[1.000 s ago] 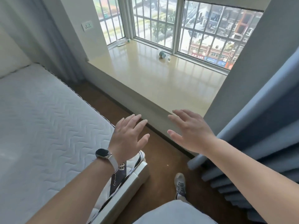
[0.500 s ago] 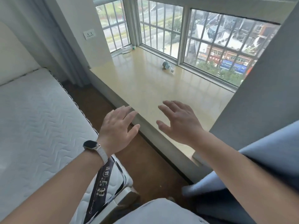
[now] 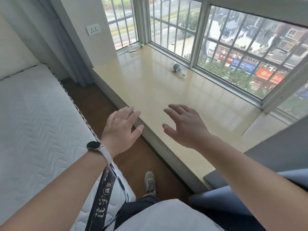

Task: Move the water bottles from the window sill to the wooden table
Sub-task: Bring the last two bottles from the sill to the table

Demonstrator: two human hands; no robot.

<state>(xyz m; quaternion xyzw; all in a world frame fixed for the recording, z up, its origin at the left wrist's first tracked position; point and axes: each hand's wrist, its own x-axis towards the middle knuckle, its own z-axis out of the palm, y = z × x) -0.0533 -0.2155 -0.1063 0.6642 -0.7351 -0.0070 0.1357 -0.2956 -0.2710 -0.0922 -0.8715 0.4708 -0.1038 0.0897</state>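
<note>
A clear water bottle with a green label (image 3: pixel 178 69) lies on its side on the wide beige window sill (image 3: pixel 150 87), close to the window frame. A second clear bottle (image 3: pixel 135 47) lies in the sill's far left corner by the glass. My left hand (image 3: pixel 120 129) hovers with spread fingers over the sill's near edge and holds nothing. My right hand (image 3: pixel 185 125) is stretched out above the sill, fingers spread and empty, well short of the nearer bottle. No wooden table is in view.
A white quilted mattress (image 3: pixel 33 122) fills the left side, leaving a narrow strip of brown floor (image 3: pixel 103 104) between it and the sill. Blue-grey curtains (image 3: pixel 250 194) hang at the lower right. Barred windows (image 3: pixel 233 47) back the sill. My shoe (image 3: pixel 150 182) is on the floor.
I have come closer to the sill. Both empty hands have advanced from over the floor to the sill's near edge, and the bottles look larger.
</note>
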